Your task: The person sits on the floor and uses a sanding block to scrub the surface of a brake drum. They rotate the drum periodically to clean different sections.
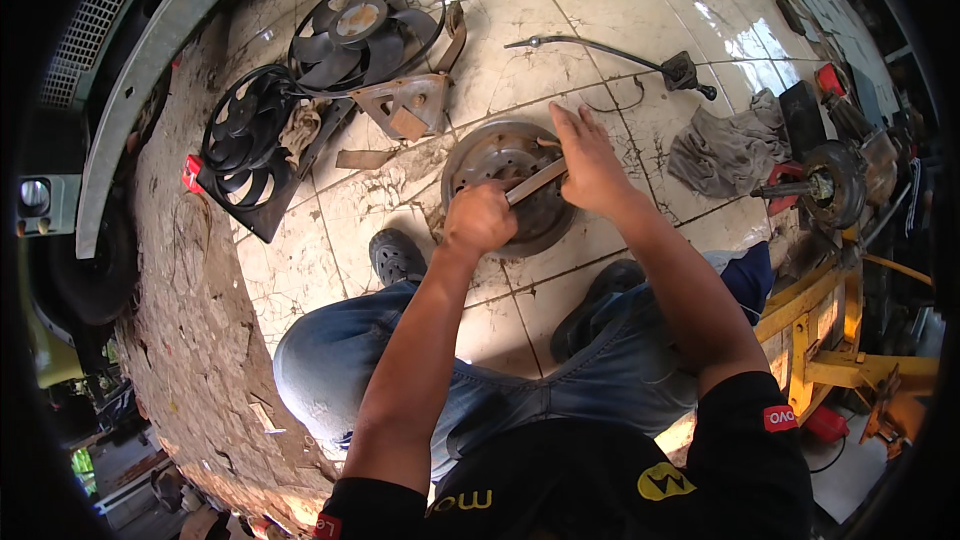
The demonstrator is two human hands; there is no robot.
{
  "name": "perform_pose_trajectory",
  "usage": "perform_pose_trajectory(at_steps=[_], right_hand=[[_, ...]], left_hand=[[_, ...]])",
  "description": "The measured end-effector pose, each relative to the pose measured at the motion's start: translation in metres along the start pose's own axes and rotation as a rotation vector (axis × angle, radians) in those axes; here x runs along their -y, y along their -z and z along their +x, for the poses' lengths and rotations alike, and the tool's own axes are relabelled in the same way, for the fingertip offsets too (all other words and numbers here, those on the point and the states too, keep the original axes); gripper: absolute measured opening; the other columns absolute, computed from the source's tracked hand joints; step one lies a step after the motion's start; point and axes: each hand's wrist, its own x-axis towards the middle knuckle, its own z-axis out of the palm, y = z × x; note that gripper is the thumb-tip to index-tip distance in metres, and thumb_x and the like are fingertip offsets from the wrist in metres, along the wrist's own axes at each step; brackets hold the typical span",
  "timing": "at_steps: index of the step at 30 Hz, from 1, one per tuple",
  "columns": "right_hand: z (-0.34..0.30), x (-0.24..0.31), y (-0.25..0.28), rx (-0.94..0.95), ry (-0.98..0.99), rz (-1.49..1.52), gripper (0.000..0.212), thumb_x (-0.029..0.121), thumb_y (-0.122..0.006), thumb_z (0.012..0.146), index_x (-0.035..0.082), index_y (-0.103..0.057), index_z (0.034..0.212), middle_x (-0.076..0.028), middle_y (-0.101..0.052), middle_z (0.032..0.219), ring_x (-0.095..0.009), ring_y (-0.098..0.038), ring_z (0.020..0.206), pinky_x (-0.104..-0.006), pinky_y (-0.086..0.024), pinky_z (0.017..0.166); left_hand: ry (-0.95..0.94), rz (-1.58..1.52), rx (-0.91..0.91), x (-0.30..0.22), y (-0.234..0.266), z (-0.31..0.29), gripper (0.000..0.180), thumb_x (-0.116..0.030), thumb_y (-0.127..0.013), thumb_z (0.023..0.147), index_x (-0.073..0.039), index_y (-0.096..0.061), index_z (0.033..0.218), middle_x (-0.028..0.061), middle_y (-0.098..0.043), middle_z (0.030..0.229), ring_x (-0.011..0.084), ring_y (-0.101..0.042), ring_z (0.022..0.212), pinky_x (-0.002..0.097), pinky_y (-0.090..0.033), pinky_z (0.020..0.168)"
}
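On the tiled floor between my feet lies a round, worn metal drum-like part (478, 152) with holes around its middle. My left hand (480, 218) is closed around one end of a flat metal bar (537, 182), over the part's near left side. The bar slants up to the right across the part. Against its far end rests the palm of my right hand (592, 162), with the fingers stretched out and pointing away from me. My left fist hides the near end of the bar, so its exact kind does not show.
Two black radiator fans (365, 25) (245, 120) and a metal bracket (405, 105) lie at the far left. A rod with a black end (610, 48) is beyond the part. Right of it are a grey rag (730, 145), a hub assembly (835, 185) and a yellow frame (800, 350).
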Motion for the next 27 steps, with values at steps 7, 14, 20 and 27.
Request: perform_pose_trajectory(at_steps=[7, 14, 20, 27], right_hand=[[-0.002, 0.009, -0.005, 0.028, 0.084, -0.018, 0.091, -0.011, -0.058, 0.069, 0.005, -0.028, 0.153, -0.021, -0.040, 0.152, -0.044, -0.029, 0.145, -0.0549, -0.023, 0.118], [-0.015, 0.032, -0.006, 0.009, 0.289, -0.055, 0.089, -0.010, -0.058, 0.070, 0.005, -0.028, 0.153, -0.021, -0.042, 0.149, -0.042, -0.029, 0.145, -0.0557, -0.026, 0.117], [-0.005, -0.012, -0.005, -0.030, -0.057, 0.052, 0.091, -0.007, -0.059, 0.069, 0.005, -0.027, 0.153, -0.023, -0.040, 0.150, -0.043, -0.029, 0.145, -0.0541, -0.024, 0.118], [-0.010, 0.010, -0.009, -0.030, 0.186, -0.003, 0.090, -0.004, -0.066, 0.069, 0.006, -0.031, 0.152, -0.020, -0.045, 0.147, -0.044, -0.031, 0.143, -0.0564, -0.026, 0.117]], left_hand=[[0.046, 0.055, 0.028, 0.003, -0.002, 0.002, 0.045, -0.019, -0.065, 0.078, -0.002, -0.066, 0.119, 0.0242, -0.070, 0.100, 0.0391, -0.067, 0.097, 0.0431, -0.055, 0.089], [-0.012, 0.023, -0.035, -0.004, -0.001, -0.002, 0.043, -0.022, -0.064, 0.080, 0.001, -0.065, 0.117, 0.0235, -0.071, 0.098, 0.0381, -0.068, 0.095, 0.0427, -0.055, 0.088], [-0.042, 0.085, -0.043, -0.006, -0.002, -0.003, 0.040, -0.020, -0.064, 0.080, 0.003, -0.065, 0.113, 0.0246, -0.071, 0.095, 0.0383, -0.069, 0.093, 0.0428, -0.055, 0.086], [-0.005, 0.070, 0.018, -0.003, 0.000, -0.002, 0.038, -0.018, -0.063, 0.079, 0.003, -0.065, 0.111, 0.0259, -0.070, 0.094, 0.0400, -0.068, 0.092, 0.0441, -0.055, 0.086]])
